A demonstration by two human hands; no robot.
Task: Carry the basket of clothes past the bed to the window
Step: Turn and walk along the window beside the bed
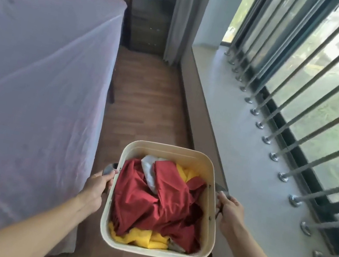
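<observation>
A cream plastic basket (169, 151) hangs in front of me over the wooden floor, filled with dark red, yellow and white clothes (158, 199). My left hand (97, 186) is closed around the grey handle on its left side. My right hand (229, 211) is closed around the grey handle on its right side. The bed (36, 82) with a lilac sheet lies to my left. The window (329, 88) with slanted metal bars runs along my right, above a grey sill (241, 141).
A narrow strip of wooden floor (147, 92) runs between the bed and the sill. At its far end stand a dark bedside cabinet (148, 25) and a grey curtain (183, 17). Bar anchors (283, 176) line the sill.
</observation>
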